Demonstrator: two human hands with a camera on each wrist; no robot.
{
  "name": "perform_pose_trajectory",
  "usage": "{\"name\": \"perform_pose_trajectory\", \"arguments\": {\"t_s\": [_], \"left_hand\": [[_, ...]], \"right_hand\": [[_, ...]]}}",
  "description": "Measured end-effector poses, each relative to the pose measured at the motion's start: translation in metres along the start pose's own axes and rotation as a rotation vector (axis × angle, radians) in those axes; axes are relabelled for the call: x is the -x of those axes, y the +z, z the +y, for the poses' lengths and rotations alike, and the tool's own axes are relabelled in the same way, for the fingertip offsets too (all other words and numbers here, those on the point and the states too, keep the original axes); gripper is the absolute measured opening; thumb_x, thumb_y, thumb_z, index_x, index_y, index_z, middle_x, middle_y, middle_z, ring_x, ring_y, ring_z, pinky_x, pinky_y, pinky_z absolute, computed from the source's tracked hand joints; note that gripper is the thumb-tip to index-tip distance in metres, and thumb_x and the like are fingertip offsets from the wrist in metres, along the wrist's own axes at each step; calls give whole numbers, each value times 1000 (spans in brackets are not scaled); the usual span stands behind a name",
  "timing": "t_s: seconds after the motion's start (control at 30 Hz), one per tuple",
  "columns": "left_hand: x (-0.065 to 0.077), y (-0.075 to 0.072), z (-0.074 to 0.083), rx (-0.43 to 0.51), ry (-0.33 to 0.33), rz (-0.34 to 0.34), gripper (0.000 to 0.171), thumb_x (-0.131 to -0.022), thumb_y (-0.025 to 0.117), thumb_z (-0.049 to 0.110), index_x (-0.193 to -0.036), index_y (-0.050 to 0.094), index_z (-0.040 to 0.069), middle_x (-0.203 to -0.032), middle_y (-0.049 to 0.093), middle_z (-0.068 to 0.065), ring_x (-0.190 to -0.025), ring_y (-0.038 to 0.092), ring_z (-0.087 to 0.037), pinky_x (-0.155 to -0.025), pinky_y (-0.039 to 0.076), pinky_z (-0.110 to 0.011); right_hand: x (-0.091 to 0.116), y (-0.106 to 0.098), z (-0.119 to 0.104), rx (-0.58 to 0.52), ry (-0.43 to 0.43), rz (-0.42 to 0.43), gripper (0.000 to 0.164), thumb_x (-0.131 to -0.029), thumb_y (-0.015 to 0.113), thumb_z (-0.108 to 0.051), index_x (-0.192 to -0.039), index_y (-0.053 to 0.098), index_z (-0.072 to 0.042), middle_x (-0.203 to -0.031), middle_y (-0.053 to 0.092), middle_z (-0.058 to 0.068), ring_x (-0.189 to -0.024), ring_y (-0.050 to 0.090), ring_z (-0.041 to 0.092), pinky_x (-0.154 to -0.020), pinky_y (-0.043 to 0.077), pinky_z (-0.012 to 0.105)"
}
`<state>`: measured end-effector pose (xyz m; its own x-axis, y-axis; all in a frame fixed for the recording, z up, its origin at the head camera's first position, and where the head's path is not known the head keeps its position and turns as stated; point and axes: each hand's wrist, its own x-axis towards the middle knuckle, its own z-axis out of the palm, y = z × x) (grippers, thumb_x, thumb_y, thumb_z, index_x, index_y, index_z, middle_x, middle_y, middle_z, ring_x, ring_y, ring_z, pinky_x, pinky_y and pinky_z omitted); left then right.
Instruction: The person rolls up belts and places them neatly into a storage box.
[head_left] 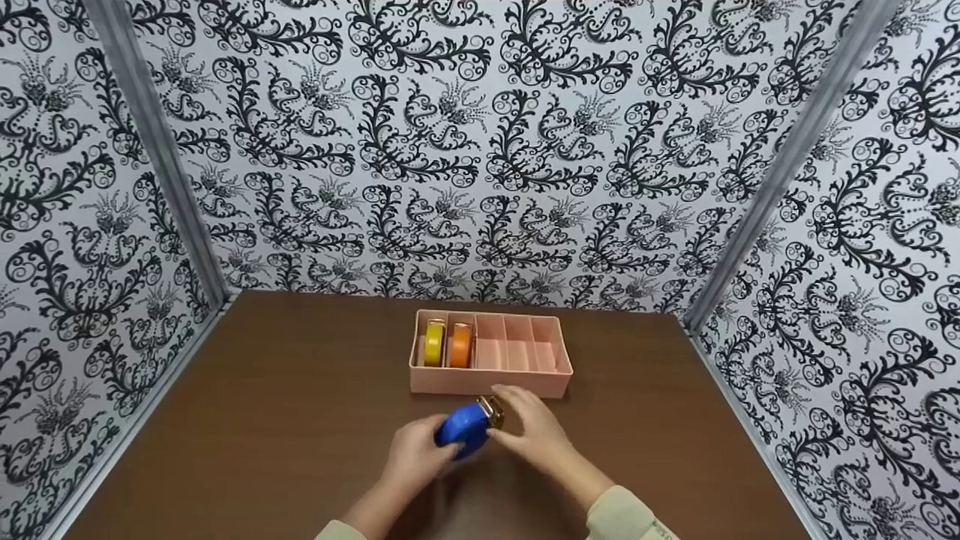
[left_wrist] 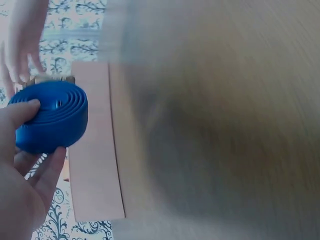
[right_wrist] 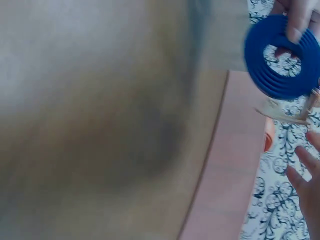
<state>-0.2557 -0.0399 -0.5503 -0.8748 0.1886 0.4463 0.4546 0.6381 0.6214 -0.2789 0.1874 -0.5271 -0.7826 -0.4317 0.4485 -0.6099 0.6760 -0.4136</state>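
A rolled blue belt with a gold buckle is held up in front of the pink box. My left hand grips the roll, thumb over the coils and fingers under it, as the left wrist view shows on the belt. Beside the buckle is my right hand, its fingers spread. In the right wrist view a small gap shows between those fingers and the buckle. The coiled layers and hollow centre of the belt face that camera.
Behind the hands sits the pink divided box on a brown table. Its two leftmost compartments hold a rolled yellow belt and a rolled orange belt. Patterned walls enclose the table at the back and sides.
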Motion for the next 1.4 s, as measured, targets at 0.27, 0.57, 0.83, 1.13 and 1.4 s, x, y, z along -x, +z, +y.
{"name": "perform_pose_trajectory", "arguments": {"t_s": [0.27,0.57,0.83,1.13,1.4], "left_hand": [[-2,11,20,51,-130,81,32,-71,85,23,-94,71,4,-82,71,-5,-72,68,-19,-63,55,-38],[-6,13,32,-152,-132,32,42,-68,88,35,-91,68,6,-78,68,-5,-70,62,-19,-63,53,-39],[-19,4,45,-303,-109,-102,53,-71,82,51,-93,66,6,-77,68,-8,-67,64,-22,-62,53,-41],[-38,-3,51,-175,-154,-117,47,-76,83,36,-101,65,1,-84,68,-12,-72,65,-25,-72,56,-43],[-46,-3,44,-214,-157,42,48,-74,84,40,-96,64,2,-82,68,-12,-68,66,-26,-69,57,-43]], "right_hand": [[4,28,-3,16,150,159,66,-74,85,-17,-132,56,-2,-122,63,14,-109,61,30,-91,48,46],[2,31,5,93,-33,330,58,-63,88,-3,-116,63,2,-108,68,13,-94,66,26,-81,53,40],[1,26,17,125,-90,252,53,-69,86,-7,-116,63,1,-106,69,11,-89,66,24,-79,54,40],[-10,8,33,233,-152,137,62,-80,80,-29,-132,57,-2,-119,65,12,-105,62,29,-91,49,46],[-5,-3,75,411,128,60,61,-93,62,-39,-137,51,2,-137,49,24,-125,46,43,-103,34,58]]}}
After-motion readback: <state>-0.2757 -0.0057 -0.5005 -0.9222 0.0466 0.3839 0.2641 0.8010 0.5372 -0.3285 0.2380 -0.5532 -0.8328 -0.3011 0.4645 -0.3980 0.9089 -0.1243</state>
